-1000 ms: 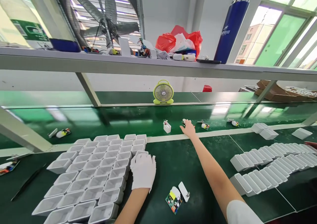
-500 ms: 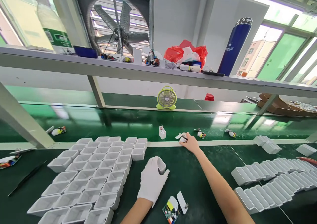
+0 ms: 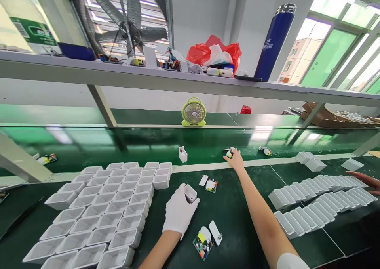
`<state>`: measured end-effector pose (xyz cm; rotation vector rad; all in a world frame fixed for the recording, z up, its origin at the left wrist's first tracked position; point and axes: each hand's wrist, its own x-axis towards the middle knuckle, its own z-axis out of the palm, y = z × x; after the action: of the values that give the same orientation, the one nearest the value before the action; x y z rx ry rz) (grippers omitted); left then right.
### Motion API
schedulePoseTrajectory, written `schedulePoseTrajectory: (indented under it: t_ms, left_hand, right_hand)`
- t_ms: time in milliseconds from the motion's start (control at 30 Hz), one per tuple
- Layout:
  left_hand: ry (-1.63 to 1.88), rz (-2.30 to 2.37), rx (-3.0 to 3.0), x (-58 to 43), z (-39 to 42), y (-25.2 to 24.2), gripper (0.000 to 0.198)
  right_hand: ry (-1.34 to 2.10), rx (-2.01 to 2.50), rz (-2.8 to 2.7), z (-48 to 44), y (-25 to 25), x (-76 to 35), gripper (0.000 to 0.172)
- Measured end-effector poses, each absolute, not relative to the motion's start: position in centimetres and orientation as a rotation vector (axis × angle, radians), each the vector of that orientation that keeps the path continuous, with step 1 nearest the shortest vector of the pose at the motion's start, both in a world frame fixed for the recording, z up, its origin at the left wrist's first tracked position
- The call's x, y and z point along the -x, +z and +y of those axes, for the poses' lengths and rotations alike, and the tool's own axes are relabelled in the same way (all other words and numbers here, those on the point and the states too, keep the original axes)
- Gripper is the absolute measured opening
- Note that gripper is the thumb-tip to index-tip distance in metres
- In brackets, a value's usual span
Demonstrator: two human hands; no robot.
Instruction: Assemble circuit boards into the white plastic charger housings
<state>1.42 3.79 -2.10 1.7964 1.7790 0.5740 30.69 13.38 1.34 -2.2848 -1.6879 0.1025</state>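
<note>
Nearest the camera, on the dark green bench [image 3: 234, 205], a circuit board [image 3: 203, 243] lies beside a white cover with pins [image 3: 215, 232]. To its left stand close rows of open white cases [image 3: 118, 207]. Just right of them the left hand [image 3: 179, 210], in a white glove, holds a single white case [image 3: 190, 193], open side up, its thumb and fingers curled around the walls. Slightly farther off, a second board [image 3: 211, 185] rests next to a small white plate [image 3: 203, 180]. To the right run two lines of white cases [image 3: 320, 199], with a co-worker's hand [image 3: 365, 182] at their far end. Beyond the pale bench edge, on the glossy green belt [image 3: 148, 144], the bare right hand [image 3: 236, 160] reaches a white-topped board [image 3: 229, 153]; its thumb points left, and whether the fingers pinch the board I cannot tell. A lime-green fan [image 3: 194, 112] stands behind the belt.
</note>
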Motion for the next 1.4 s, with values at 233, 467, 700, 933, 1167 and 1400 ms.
schedulePoseTrajectory:
  t_ms: [233, 467, 700, 933, 1167, 1400]
  left_hand:
    - [0.647, 1.781, -1.769, -1.4, 3.8, -2.2, 0.045]
    - [0.732, 1.766, -1.811, -1.5, 3.8, -1.6, 0.034]
    - [0.684, 1.739, -1.782, -1.3, 3.3, -1.1, 0.03]
    - [0.677, 1.72, -1.67, -1.3, 3.0, -1.6, 0.051]
    - [0.702, 1.641, -1.665, -1.5, 2.9, -2.2, 0.046]
    - [0.897, 1.459, -1.755, -1.3, 2.4, -2.2, 0.056]
  right_hand:
    - [0.142, 2.489, -1.624, 16.0, 2.1, -33.2, 0.035]
    - [-0.02, 2.305, -1.94, 12.9, 2.0, -29.9, 0.039]
    - [0.02, 2.144, -2.297, 6.8, -0.1, -29.2, 0.056]
    - [0.144, 2.147, -2.271, 5.5, 1.9, -27.2, 0.025]
    - [0.26, 2.406, -2.015, 8.3, 2.0, -25.1, 0.036]
    - [0.448, 2.491, -1.922, 10.8, 2.8, -24.3, 0.034]
